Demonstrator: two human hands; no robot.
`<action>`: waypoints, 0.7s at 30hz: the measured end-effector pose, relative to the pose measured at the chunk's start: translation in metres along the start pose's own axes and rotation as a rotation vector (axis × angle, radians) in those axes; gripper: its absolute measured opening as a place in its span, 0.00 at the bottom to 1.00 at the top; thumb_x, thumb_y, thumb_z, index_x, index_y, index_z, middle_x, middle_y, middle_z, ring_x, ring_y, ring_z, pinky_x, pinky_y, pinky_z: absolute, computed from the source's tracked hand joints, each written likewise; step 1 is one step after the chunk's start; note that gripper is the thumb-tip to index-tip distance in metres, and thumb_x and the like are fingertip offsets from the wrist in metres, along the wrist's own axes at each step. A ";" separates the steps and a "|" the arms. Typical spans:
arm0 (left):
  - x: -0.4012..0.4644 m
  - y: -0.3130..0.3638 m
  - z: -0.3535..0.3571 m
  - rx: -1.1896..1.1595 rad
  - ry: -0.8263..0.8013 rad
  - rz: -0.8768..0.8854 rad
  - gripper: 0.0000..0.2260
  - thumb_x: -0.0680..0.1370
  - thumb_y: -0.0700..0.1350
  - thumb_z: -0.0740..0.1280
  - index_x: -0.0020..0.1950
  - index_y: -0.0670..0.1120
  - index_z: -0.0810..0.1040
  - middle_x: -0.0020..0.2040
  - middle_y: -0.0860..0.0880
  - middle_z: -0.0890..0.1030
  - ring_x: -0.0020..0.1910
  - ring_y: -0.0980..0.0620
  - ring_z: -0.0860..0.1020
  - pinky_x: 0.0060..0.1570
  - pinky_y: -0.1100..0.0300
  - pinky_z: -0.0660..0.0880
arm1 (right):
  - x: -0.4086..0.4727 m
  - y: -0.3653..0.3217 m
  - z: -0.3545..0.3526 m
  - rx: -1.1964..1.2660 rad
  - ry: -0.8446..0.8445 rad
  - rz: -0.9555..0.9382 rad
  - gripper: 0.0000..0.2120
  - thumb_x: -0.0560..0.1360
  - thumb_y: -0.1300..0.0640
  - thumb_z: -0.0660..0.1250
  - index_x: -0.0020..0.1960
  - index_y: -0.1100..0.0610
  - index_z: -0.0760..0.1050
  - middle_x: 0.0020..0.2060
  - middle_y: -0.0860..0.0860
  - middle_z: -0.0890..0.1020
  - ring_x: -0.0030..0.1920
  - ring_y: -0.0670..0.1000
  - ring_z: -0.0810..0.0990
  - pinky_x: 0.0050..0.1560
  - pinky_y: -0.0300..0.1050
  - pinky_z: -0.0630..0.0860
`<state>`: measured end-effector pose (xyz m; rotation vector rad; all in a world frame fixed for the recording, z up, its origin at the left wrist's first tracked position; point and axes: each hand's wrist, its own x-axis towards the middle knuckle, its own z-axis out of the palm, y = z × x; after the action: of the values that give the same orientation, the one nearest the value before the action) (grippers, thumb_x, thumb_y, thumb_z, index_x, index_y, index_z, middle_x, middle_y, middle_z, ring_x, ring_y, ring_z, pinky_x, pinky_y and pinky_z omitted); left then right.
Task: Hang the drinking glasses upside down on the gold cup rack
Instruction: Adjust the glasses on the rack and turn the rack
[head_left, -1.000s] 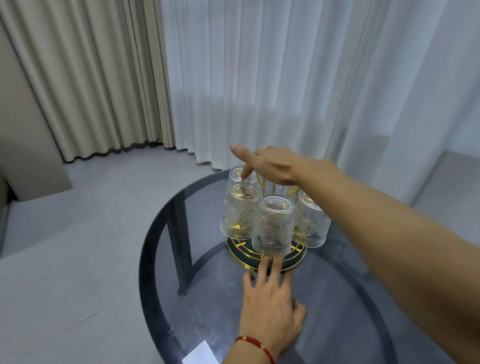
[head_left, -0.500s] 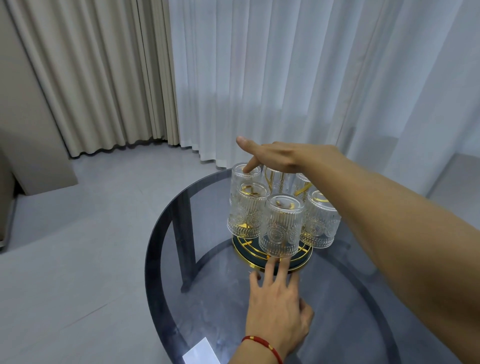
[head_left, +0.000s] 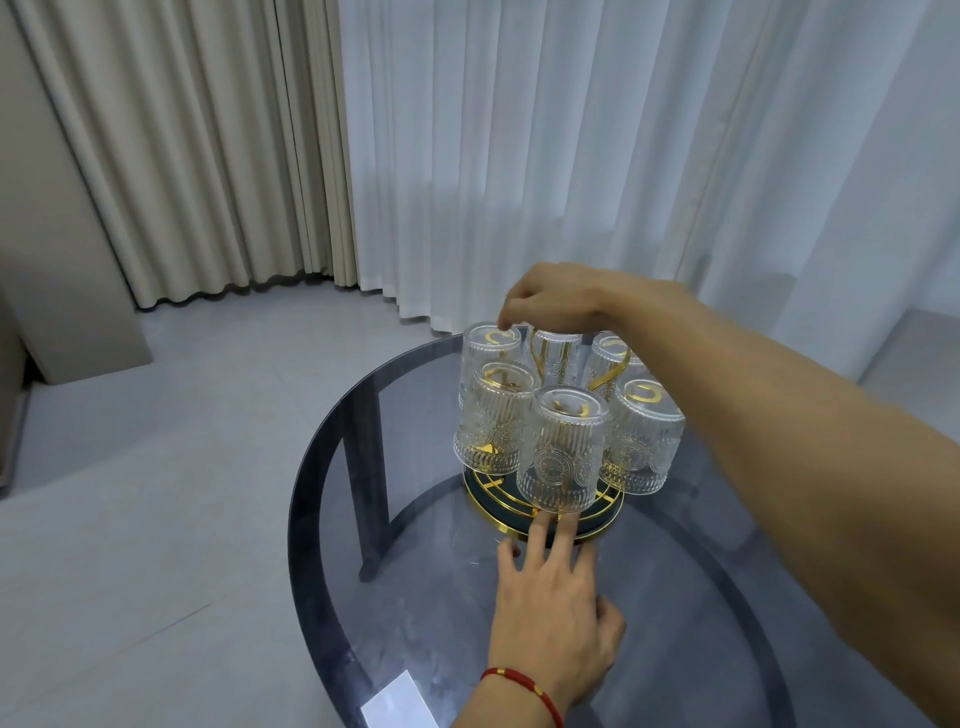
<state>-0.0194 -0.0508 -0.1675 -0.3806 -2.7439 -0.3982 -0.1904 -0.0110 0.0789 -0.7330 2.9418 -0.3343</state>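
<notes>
right hand (head_left: 553, 300) reaches over the rack top, fingers curled down, fingertips touching the upturned base of the far-left drinking glass (head_left: 490, 349) — whether it grips the glass, cannot tell. left hand (head_left: 553, 605) lies flat, fingers straight, tips at the rim of the gold cup rack (head_left: 540, 512), steadying its base. six ribbed glasses hang inverted on the gold prongs; looks near done. to finish well: seat the far glass fully on its prong and keep the base pinned. neighbours crowd close — knocks likely. round smoked-glass table (head_left: 363, 519), white card (head_left: 397, 704), curtains (head_left: 208, 156) behind.
</notes>
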 end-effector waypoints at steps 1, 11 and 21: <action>0.000 0.000 0.000 0.001 -0.001 -0.002 0.19 0.70 0.54 0.63 0.58 0.50 0.79 0.73 0.48 0.73 0.72 0.42 0.68 0.61 0.38 0.71 | 0.000 0.002 0.000 -0.054 0.023 -0.003 0.16 0.81 0.52 0.61 0.60 0.52 0.85 0.62 0.52 0.83 0.57 0.54 0.79 0.39 0.39 0.71; 0.001 0.000 0.001 -0.007 -0.029 -0.009 0.20 0.71 0.56 0.61 0.60 0.50 0.78 0.74 0.47 0.71 0.73 0.41 0.66 0.63 0.37 0.69 | -0.001 0.000 0.017 -0.043 -0.020 -0.005 0.16 0.81 0.55 0.60 0.62 0.56 0.81 0.48 0.48 0.88 0.57 0.53 0.81 0.61 0.49 0.76; 0.001 0.000 -0.001 -0.006 -0.037 -0.014 0.20 0.73 0.55 0.60 0.60 0.50 0.78 0.76 0.48 0.69 0.74 0.42 0.63 0.65 0.38 0.67 | -0.012 0.008 0.018 0.003 0.225 -0.039 0.13 0.77 0.55 0.62 0.57 0.54 0.82 0.50 0.51 0.86 0.54 0.54 0.82 0.58 0.51 0.79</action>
<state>-0.0200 -0.0509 -0.1664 -0.3740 -2.7832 -0.4066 -0.1807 -0.0021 0.0598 -0.8020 3.1384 -0.4521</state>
